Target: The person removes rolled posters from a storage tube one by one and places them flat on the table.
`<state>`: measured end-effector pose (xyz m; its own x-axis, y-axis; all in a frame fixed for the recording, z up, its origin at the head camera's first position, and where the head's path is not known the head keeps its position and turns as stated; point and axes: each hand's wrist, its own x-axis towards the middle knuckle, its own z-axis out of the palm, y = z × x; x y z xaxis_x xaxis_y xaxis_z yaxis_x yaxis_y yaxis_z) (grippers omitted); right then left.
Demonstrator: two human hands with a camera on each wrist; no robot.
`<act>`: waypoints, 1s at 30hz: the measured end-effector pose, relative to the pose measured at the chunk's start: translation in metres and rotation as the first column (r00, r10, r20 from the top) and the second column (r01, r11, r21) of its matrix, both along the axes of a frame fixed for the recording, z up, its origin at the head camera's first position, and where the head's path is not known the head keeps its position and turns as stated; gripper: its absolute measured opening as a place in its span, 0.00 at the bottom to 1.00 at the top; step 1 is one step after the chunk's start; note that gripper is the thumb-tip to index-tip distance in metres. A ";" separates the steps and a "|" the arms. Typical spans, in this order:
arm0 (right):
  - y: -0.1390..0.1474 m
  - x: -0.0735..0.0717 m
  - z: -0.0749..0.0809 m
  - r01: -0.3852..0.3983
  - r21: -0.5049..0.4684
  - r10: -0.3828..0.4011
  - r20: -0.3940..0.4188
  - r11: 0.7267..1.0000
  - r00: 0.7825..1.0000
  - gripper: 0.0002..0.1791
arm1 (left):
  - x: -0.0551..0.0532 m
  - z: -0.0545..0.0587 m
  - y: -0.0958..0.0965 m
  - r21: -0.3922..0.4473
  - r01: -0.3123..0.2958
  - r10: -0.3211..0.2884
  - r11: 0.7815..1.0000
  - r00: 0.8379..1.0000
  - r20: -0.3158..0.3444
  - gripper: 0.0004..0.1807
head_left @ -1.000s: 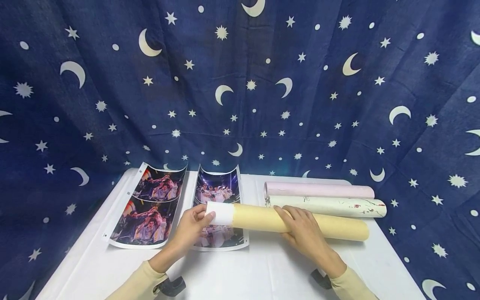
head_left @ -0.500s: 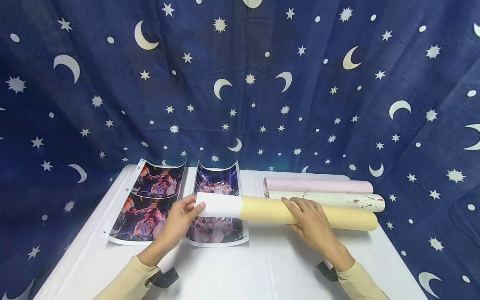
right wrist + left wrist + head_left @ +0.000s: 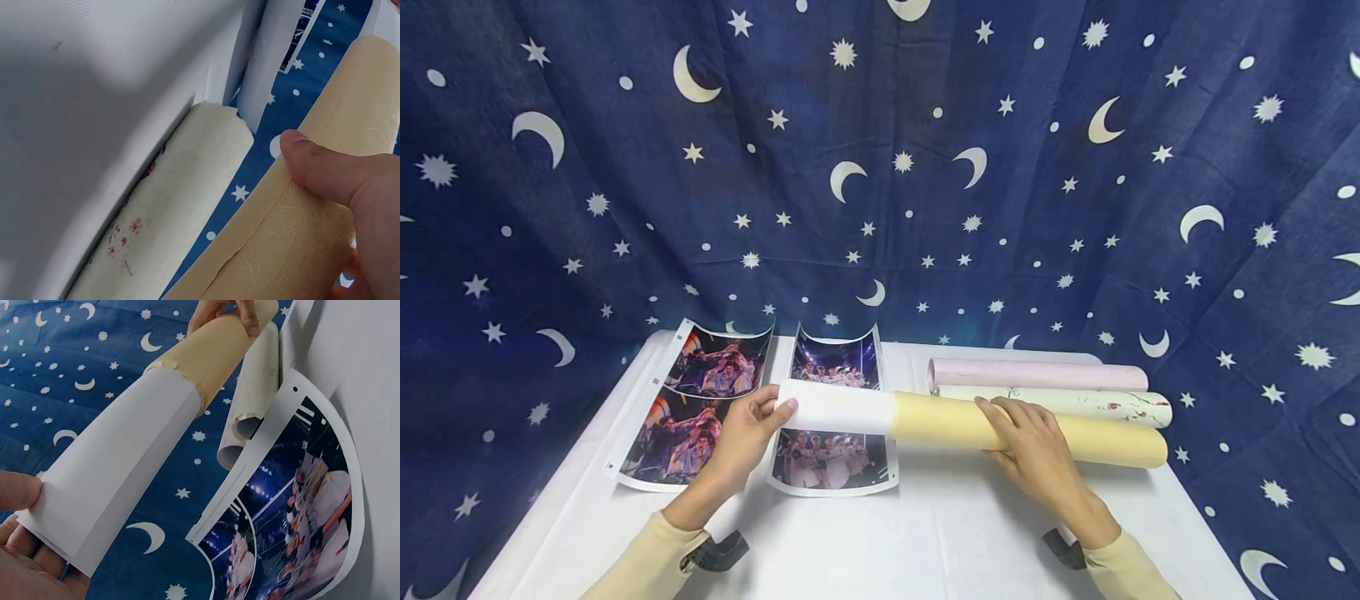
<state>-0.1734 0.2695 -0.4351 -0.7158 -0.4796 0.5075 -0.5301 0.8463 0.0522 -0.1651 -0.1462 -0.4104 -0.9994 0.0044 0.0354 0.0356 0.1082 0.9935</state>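
A rolled white paper sheet [image 3: 838, 407] sticks out of the left end of a yellow paper tube [image 3: 943, 419]. My left hand [image 3: 747, 432] pinches the sheet's outer end, thumb on one face and fingers behind, as the left wrist view shows. Around the middle of the yellow tube, my right hand [image 3: 1036, 450] holds on with thumb and fingers on either side. In the right wrist view the thumb lies along the tube's seam. How much of the sheet is still inside the tube is hidden.
Behind the yellow tube lie a cream floral tube [image 3: 1097, 406] and a pink tube [image 3: 1037, 374]. Two curling photo prints lie at left: an orange-toned print [image 3: 688, 425] and a blue-toned print [image 3: 831, 460]. A starry curtain [image 3: 880, 167] hangs behind the white table [image 3: 940, 533].
My left hand has moved left with the white sheet, so a longer stretch of it shows outside the tube. My right hand and the yellow tube have shifted slightly right.
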 end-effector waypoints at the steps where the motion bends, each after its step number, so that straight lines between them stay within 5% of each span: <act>1: 0.002 0.000 0.000 0.006 -0.002 -0.006 0.000 1.000 1.000 0.48 | -0.001 0.001 -0.001 0.006 -0.006 0.006 1.000 1.000 0.005 0.20; 16: 0.018 0.005 -0.006 0.041 -0.018 -0.040 0.012 0.999 0.999 0.48 | -0.002 0.006 -0.026 -0.011 -0.103 0.103 0.995 0.994 -0.029 0.23; 30: 0.027 0.006 -0.004 0.056 -0.027 -0.055 0.010 0.998 0.998 0.49 | 0.002 0.011 -0.057 -0.001 -0.131 0.130 0.991 0.987 -0.091 0.25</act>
<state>-0.1673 0.2960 -0.4394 -0.7456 -0.4249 0.5133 -0.4826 0.8755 0.0237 -0.1627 -0.2032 -0.3996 -0.9840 -0.1256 0.1262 0.1105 0.1252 0.9860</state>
